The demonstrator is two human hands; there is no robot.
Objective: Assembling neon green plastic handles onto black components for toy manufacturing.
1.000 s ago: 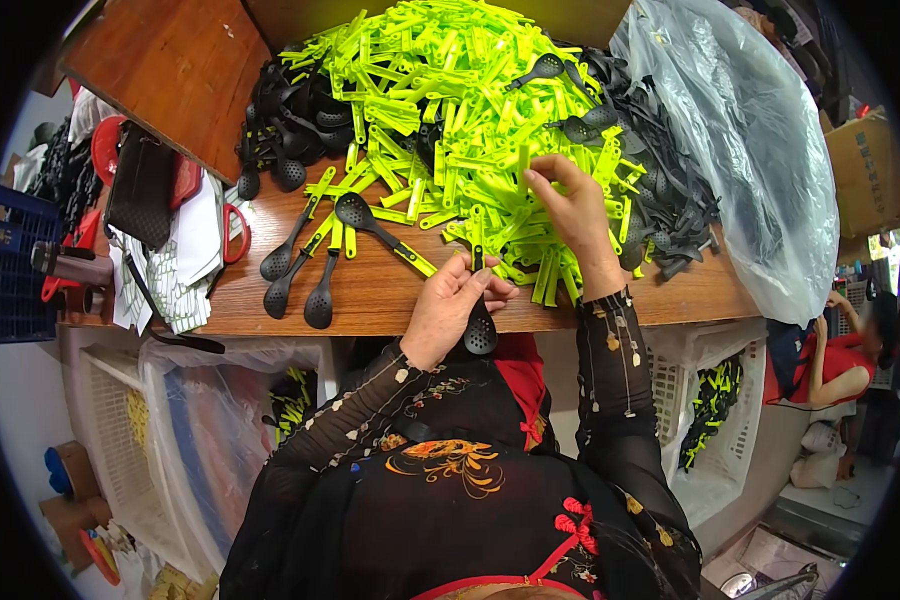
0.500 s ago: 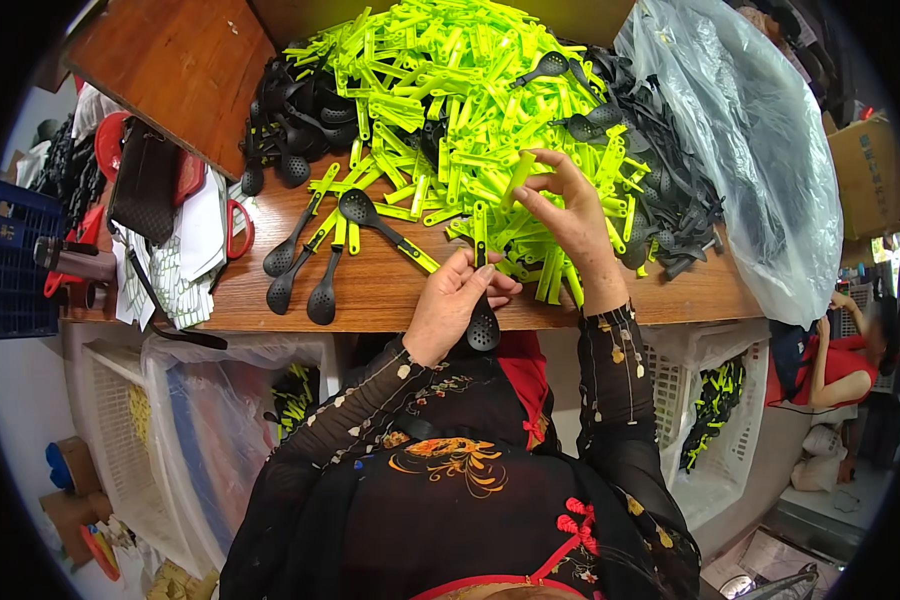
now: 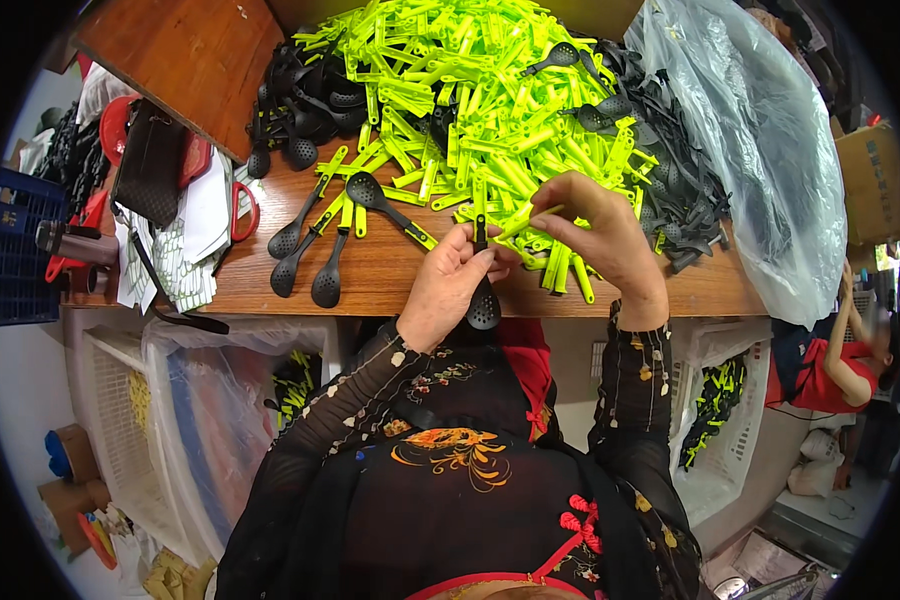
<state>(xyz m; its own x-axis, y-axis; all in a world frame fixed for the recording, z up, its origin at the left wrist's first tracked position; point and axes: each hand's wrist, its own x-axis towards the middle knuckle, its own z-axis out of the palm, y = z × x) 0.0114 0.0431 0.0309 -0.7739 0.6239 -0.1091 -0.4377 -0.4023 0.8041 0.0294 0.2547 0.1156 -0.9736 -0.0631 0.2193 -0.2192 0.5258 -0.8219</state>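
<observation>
My left hand (image 3: 445,290) grips a black slotted spoon (image 3: 484,308) near the table's front edge. Its bowl points toward me, and a lime-green piece shows along the handle pointing away. Close by on the right, my right hand (image 3: 610,240) pinches a loose lime-green handle piece (image 3: 518,220) between thumb and fingers, near the spoon's handle end. To the left lie several black spoons with green handles, among them a slotted one (image 3: 364,189) and a spoon (image 3: 326,286) near the edge. Beyond my hands rises a large heap of lime-green handle pieces (image 3: 480,90).
Black spoon parts (image 3: 305,105) are heaped left of the green pile, and more (image 3: 685,190) on its right beside a clear plastic bag (image 3: 755,130). Red-handled scissors (image 3: 242,212) and papers lie at left. White crates (image 3: 120,440) stand below; another person (image 3: 835,365) sits at far right.
My right hand has come down toward me from the heap with the green handle piece, which now tilts lower beside the spoon. My left hand keeps hold of the slotted spoon.
</observation>
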